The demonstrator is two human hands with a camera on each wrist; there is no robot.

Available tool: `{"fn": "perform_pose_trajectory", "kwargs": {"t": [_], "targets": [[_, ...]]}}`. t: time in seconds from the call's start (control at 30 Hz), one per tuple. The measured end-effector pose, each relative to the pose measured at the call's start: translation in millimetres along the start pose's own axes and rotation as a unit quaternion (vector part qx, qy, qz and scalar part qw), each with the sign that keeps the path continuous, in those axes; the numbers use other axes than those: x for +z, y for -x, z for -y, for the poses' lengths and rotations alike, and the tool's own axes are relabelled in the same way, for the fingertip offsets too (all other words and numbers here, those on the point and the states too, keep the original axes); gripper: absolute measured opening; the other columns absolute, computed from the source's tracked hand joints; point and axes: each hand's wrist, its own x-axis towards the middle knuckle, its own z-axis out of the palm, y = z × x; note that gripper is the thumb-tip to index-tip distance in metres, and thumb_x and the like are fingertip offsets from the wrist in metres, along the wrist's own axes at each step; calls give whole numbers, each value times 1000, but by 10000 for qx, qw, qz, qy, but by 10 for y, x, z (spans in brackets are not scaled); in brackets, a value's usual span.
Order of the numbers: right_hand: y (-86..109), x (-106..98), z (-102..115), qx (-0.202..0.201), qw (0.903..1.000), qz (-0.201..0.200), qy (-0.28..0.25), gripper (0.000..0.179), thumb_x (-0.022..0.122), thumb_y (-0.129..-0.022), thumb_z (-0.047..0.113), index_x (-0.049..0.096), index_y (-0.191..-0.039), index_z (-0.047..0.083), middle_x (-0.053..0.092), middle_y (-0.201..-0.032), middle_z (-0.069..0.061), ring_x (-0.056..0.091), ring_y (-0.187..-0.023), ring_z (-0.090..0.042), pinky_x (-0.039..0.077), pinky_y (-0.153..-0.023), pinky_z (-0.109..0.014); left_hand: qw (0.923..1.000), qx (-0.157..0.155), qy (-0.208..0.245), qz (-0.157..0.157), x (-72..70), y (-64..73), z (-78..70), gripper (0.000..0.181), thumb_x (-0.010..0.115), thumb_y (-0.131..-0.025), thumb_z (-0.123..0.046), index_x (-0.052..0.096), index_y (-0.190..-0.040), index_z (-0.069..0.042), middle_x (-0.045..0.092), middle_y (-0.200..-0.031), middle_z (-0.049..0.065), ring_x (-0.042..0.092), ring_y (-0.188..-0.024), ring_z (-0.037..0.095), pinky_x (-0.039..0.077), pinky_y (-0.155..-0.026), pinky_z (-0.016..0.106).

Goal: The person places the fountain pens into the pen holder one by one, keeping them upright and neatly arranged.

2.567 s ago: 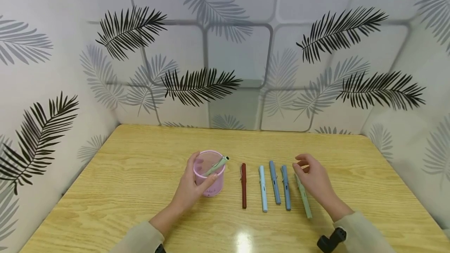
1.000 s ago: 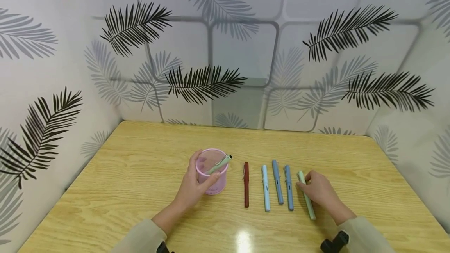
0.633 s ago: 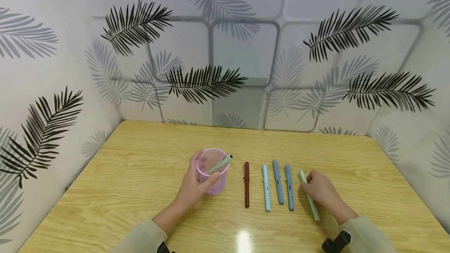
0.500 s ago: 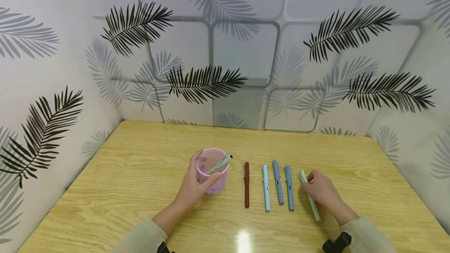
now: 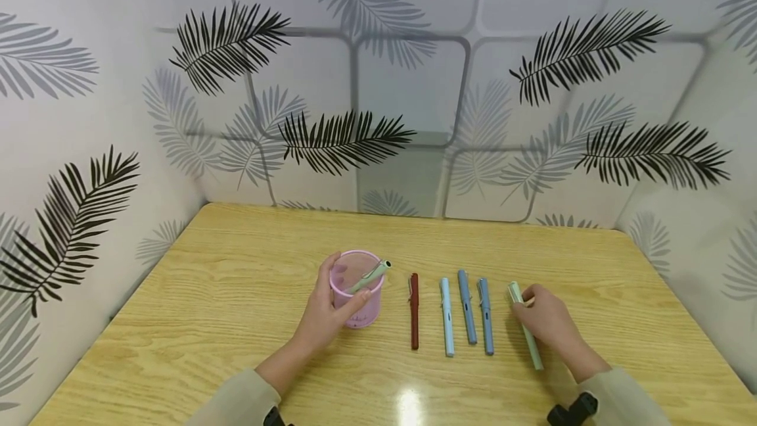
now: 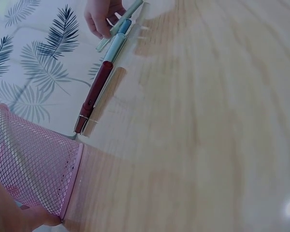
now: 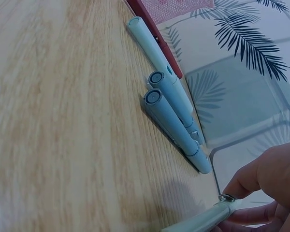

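Note:
My left hand (image 5: 325, 311) grips a pink mesh pen cup (image 5: 362, 311), thumb on the near side and fingers round the far side. A pale green pen (image 5: 369, 276) leans inside it, its capped end over the rim. On the right, my right hand (image 5: 549, 317) pinches a second light green pen (image 5: 530, 344) near its clip end. In the right wrist view this green pen (image 7: 203, 220) is between thumb and fingers, tilted, with a shadow on the table beside it. The left wrist view shows the cup's mesh wall (image 6: 36, 162) close up, with the thumb at its base.
Between the hands several pens lie side by side: a dark red pen (image 5: 414, 311), a light blue pen (image 5: 446, 317) and two darker blue pens (image 5: 467, 307). They rest on a wood-grain table (image 5: 254, 242), backed by a leaf-patterned wall (image 5: 402, 176).
My right hand has come down onto the light green pen, pinched it and shifted it slightly right, its clip end now raised a little. The left hand stays on the cup.

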Motion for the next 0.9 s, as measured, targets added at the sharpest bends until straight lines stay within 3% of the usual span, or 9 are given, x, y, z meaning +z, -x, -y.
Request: {"fn": "perform_pose_trajectory", "kwargs": {"t": [0.2, 0.33, 0.43, 0.67, 0.9], "targets": [[6, -14, 2, -78, 9997, -138, -159, 36, 51, -88, 17, 48, -109, -13, 60, -91, -24, 57, -68, -22, 47, -53, -33, 9998, -31, 166, 109, -23, 62, -268, 79, 68, -85, -16, 18, -145, -7, 32, -138, 28, 37, -124, 43, 35, -97, 53], [8, -22, 9, -56, 9993, -212, -316, 37, 50, -89, 17, 46, -111, -12, 60, -92, -25, 56, -65, -20, 47, -50, -32, 9998, -33, 182, 102, -21, 83, -330, 78, 67, -85, -15, 18, -144, -5, 32, -138, 29, 37, -124, 44, 35, -97, 53], [11, -29, 17, -27, 9988, -278, -402, 37, 48, -91, 18, 46, -113, -11, 59, -95, -27, 57, -66, -21, 48, -50, -32, 9998, -53, 174, 105, -19, 78, -304, 78, 67, -85, -16, 17, -145, -6, 32, -138, 28, 37, -124, 43, 35, -97, 53], [42, -52, 65, -87, 9945, -732, -746, 40, 46, -95, 25, 45, -120, -6, 57, -100, -24, 57, -68, -22, 47, -52, -33, 9998, -54, 165, 26, 6, 4, 14, 81, 70, -84, -23, 18, -145, -19, 33, -139, 21, 38, -124, 39, 36, -97, 53], [40, -58, 106, -396, 9837, -1458, -973, 42, 45, -95, 30, 47, -121, -2, 57, -97, -18, 56, -69, -22, 47, -50, -31, 9998, 149, 116, -89, 21, 0, 58, 79, 71, -83, -28, 21, -144, -24, 36, -137, 18, 40, -123, 38, 38, -95, 53]]}}
